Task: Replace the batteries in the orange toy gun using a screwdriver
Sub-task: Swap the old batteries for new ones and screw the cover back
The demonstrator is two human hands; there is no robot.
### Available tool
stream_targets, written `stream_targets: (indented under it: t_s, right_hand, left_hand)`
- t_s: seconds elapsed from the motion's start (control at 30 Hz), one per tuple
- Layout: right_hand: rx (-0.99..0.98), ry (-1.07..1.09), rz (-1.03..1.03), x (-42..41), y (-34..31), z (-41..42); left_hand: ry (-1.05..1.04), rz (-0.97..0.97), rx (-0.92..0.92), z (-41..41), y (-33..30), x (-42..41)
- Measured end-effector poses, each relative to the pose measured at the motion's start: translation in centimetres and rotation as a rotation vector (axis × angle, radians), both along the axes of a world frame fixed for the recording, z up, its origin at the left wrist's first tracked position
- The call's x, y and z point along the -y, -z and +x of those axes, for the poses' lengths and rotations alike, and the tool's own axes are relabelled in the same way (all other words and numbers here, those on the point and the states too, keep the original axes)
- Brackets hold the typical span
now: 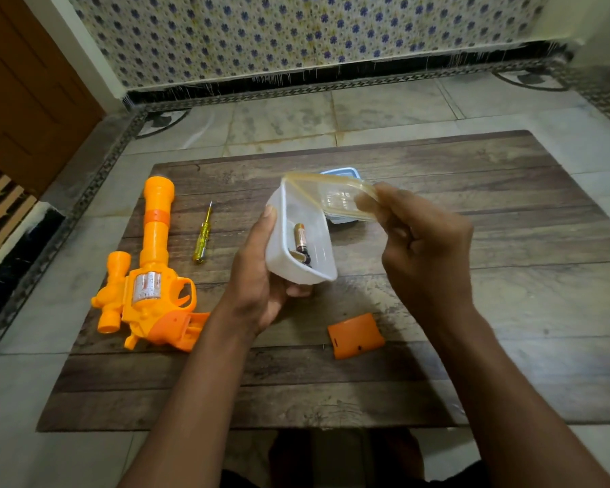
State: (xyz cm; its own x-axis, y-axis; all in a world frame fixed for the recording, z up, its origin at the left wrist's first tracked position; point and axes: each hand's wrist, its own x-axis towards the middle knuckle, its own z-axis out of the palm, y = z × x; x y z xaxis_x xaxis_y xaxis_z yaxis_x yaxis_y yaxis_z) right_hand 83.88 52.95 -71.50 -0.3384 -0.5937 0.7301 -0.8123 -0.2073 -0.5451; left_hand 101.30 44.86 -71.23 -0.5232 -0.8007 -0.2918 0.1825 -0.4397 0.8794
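Observation:
The orange toy gun (148,276) lies on the left of the wooden board (437,382), its grip compartment uncovered. A yellow-handled screwdriver (202,236) lies just right of its barrel. The orange battery cover (355,335) rests apart on the board, below my hands. My left hand (257,283) grips a white translucent plastic box (298,237), tilted, with batteries (300,243) lying inside. My right hand (423,251) pinches the box's clear yellowish lid (331,197), lifted off above the box.
A second clear box with a blue lid (344,174) sits on the board behind the held box. The board lies on a tiled floor (331,110). A patterned wall runs along the back, and a brown door (25,82) stands at left.

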Motion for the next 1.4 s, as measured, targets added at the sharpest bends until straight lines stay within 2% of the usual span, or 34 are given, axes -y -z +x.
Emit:
stream_targets:
  t_s: [0.23, 0.43, 0.57, 0.73, 0.87, 0.97, 1.1, 1.17, 1.3, 1.4]
  right_hand:
    - [0.052, 0.293, -0.146, -0.2, -0.2, -1.2]
    - [-0.075, 0.430, -0.034, -0.3, 0.8, -3.1]
    - [-0.071, 0.357, 0.123, 0.1, 2.0, -4.9]
    - [0.117, 0.191, 0.376, 0.9, 3.4, -5.7]
    - [0.104, 0.135, 0.443, 1.2, 3.5, -5.7]
    - [0.169, 0.144, 0.477, 1.1, 3.0, -5.5]
    - [0.330, 0.178, 0.350, 0.2, 1.2, -3.8]
    - [0.476, 0.166, 0.278, 0.1, 0.8, -2.7]
    - [1.173, -0.028, 0.150, 0.0, -0.6, -0.2]
    - [1.520, -0.019, 0.107, -0.2, -0.4, 0.0]
  left_hand:
    - [0.069, 0.071, -0.018, -0.6, -0.1, -0.6]
    - [0.039, 0.144, -0.136, -0.8, -0.5, -0.6]
    - [0.076, 0.158, -0.136, -1.2, -0.5, -1.0]
    - [0.091, 0.143, -0.120, -1.8, -0.4, -1.2]
    - [0.093, 0.127, -0.082, -2.3, -0.4, -1.6]
    - [0.074, 0.089, -0.057, -2.8, -0.4, -1.8]
    - [0.035, -0.006, 0.011, -4.3, -1.0, -2.0]
    - [0.001, -0.110, 0.074, -5.3, -1.6, -2.3]
    - [-0.038, -0.499, 0.313, -8.0, -2.5, -3.2]
    - [-0.058, -0.744, 0.597, -9.5, -2.6, -4.1]
